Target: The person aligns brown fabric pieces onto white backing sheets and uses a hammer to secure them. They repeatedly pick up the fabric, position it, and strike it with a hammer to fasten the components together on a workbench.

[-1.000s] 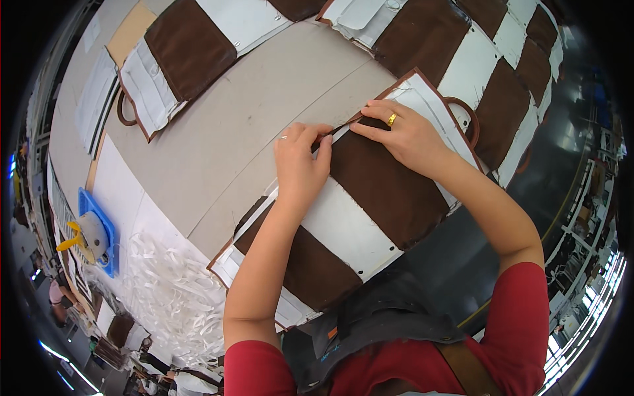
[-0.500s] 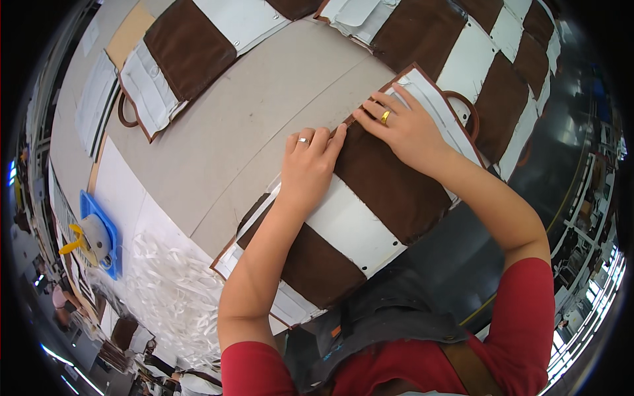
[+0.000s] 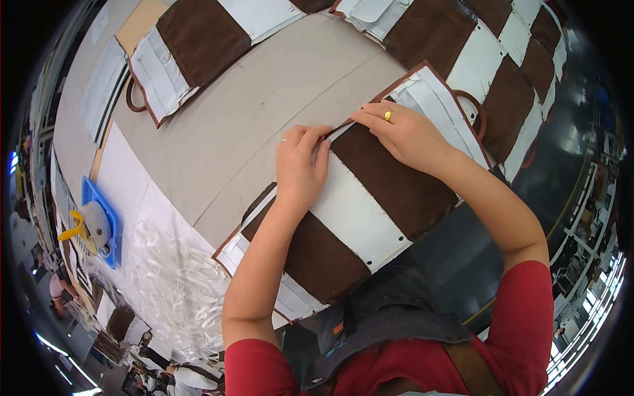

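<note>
A flat brown-and-white bag piece lies slantwise in front of me, with brown trim along its outer edge and a brown loop handle at its right end. Both my hands work at its far edge. The fingers of my left hand are bent and closed on the trim there, thumb against the near side. Close beside it, my right hand pinches the same edge with its fingertips together. Between the two hands a narrow strip of the edge shows slightly raised. My left forearm covers part of the piece.
Similar bag pieces lie at the far left and in an overlapping row at the right. Left of me are a heap of white strips and a blue tray holding a white roll with a yellow part.
My right fingers have drawn in from lying spread along the edge to a pinch. My left hand has shifted slightly left, its fingers curling over the edge. The view has moved a little.
</note>
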Available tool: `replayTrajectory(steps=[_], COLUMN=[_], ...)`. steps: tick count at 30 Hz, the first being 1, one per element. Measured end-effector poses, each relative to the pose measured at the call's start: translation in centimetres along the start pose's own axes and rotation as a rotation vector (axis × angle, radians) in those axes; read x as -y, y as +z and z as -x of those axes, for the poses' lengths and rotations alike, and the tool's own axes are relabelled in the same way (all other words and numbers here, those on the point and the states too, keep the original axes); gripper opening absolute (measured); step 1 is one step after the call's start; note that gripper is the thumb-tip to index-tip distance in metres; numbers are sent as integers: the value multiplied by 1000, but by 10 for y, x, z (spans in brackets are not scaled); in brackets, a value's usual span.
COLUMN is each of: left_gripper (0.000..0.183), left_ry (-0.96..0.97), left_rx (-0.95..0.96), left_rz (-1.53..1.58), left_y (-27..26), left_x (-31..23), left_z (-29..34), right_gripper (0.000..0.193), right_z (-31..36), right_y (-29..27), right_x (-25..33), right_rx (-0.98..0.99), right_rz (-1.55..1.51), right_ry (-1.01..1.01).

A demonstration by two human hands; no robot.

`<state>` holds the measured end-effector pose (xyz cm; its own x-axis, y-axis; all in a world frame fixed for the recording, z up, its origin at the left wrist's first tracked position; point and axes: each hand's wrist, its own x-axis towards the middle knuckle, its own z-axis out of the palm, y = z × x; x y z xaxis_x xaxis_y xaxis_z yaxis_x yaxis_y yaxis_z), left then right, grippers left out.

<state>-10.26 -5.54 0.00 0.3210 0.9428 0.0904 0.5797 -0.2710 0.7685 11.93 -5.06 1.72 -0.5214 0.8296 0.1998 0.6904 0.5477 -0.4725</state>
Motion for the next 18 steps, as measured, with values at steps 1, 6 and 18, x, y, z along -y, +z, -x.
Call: replayTrajectory(steps=[1,6,18], left_gripper=[23,31,35], left_ry=[35,338,471], left_rx=[-5,-66,-49], left_rz=[-9,-282,-528], left_y=[1,8,6], left_x=[4,16,9], left_z=[1,5,5], right_gripper=[33,34,23], right_z=[0,-9,-8], right_y=[1,-3,-19], right_x=[0,4,-7], right_rx=[-2,109,31], right_rz=[-9,78,355], right_ry=[27,-11,-88])
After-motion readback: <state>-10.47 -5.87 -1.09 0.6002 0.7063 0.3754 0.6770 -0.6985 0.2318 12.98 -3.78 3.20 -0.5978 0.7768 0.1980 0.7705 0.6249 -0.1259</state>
